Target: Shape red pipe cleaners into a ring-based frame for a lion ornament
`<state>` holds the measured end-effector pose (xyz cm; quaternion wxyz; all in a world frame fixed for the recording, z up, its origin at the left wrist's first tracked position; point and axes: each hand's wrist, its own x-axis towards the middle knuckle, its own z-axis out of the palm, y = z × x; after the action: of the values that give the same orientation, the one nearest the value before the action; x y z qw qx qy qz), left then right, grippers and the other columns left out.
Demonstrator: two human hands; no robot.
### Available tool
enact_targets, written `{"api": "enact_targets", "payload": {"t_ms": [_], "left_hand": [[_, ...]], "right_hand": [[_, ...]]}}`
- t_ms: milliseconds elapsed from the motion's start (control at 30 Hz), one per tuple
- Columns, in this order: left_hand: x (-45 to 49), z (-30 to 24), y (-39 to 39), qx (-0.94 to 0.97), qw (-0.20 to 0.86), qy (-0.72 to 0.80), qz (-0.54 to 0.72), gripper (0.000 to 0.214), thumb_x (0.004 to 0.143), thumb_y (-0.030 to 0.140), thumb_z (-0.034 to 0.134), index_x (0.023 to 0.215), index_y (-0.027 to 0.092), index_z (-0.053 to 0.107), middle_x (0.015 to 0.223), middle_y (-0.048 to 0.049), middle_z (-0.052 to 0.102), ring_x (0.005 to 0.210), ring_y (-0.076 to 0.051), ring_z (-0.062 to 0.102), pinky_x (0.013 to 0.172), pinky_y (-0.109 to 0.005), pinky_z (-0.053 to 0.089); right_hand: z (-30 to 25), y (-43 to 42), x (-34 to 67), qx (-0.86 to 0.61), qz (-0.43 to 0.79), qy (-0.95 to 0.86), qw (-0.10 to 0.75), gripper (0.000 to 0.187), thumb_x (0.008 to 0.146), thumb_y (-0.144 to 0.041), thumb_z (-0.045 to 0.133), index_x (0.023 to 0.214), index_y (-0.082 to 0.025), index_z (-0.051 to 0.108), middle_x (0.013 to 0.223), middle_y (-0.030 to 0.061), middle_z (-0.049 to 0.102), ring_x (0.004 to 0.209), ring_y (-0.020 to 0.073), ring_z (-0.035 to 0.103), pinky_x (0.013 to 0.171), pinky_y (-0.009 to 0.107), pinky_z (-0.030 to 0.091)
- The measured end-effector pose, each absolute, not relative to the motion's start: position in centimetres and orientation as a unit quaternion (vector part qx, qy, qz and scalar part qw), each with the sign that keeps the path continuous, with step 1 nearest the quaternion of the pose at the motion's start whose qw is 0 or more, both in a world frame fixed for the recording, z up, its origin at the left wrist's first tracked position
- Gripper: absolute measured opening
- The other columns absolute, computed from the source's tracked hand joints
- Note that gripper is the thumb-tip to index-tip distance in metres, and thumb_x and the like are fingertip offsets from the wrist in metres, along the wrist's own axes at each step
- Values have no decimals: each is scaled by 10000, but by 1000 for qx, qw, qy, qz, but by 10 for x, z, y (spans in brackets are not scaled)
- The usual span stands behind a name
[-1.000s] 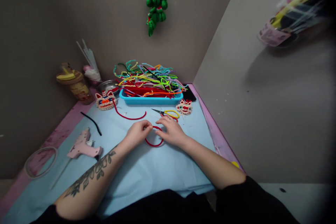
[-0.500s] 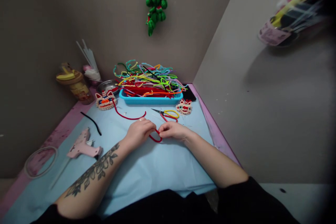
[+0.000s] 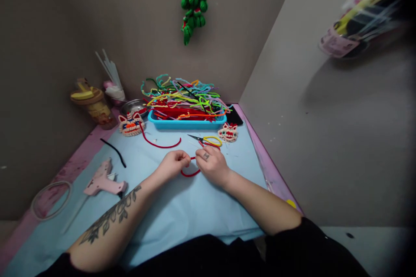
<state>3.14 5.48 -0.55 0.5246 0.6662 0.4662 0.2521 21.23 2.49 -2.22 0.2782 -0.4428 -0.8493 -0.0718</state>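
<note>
Between my two hands is a red pipe cleaner (image 3: 190,175), bent into a loop that hangs toward me. My left hand (image 3: 175,162) pinches it with thumb and fingertips. My right hand (image 3: 212,165), its back turned up, closes on the other side, so part of the pipe cleaner is hidden under its fingers. Just beyond the right hand lie scissors (image 3: 212,140) with yellow and red handles. Another red pipe cleaner (image 3: 160,145) curves across the blue cloth past my left hand, its far end at a lion-head figure (image 3: 131,124) made of pipe cleaners.
A blue tray (image 3: 186,125) heaped with colourful pipe cleaners stands at the back. Right of it are a smaller lion head (image 3: 228,132) and a black phone (image 3: 234,116). On the left lie a pink glue gun (image 3: 104,179), a black pipe cleaner (image 3: 114,151) and a cup (image 3: 94,106).
My right hand has turned over so its back faces up, and its fingers now cover the pipe cleaner. My left hand has shifted slightly; the red loop hangs wider between them.
</note>
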Motion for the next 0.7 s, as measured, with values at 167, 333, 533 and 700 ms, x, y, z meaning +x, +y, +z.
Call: {"api": "enact_targets", "payload": {"t_ms": [167,333,533,700], "left_hand": [[26,-2,60,681,507,456,268,226,697,378,564,679,153,581,617,0,589,605,-141,507,603,-255,390],[22,2,62,741,462,420,249,234,776,383,517,735,163,582,666,2,589,633,-140,496,605,-248,376],[23,4,58,818,376,371,230,196,817,305,476,745,180,609,760,-21,641,762,-169,548,746,-278,398],[22,3,58,818,352,402,215,204,801,310,479,742,174,618,726,-21,633,717,-167,536,676,-268,381]], "right_hand": [[-16,40,225,-480,264,-740,391,148,793,-302,624,843,-186,701,1023,76,680,926,202,564,772,333,430],[-13,45,232,-473,659,-491,318,283,679,-384,691,790,-125,716,550,-7,565,484,78,426,468,223,295],[-16,34,220,-413,795,-367,252,289,536,-310,780,725,-115,679,546,-27,538,455,45,370,437,197,219],[-17,34,217,-465,611,-544,338,140,651,-265,699,651,-143,629,626,-18,543,543,78,441,540,229,337]]}}
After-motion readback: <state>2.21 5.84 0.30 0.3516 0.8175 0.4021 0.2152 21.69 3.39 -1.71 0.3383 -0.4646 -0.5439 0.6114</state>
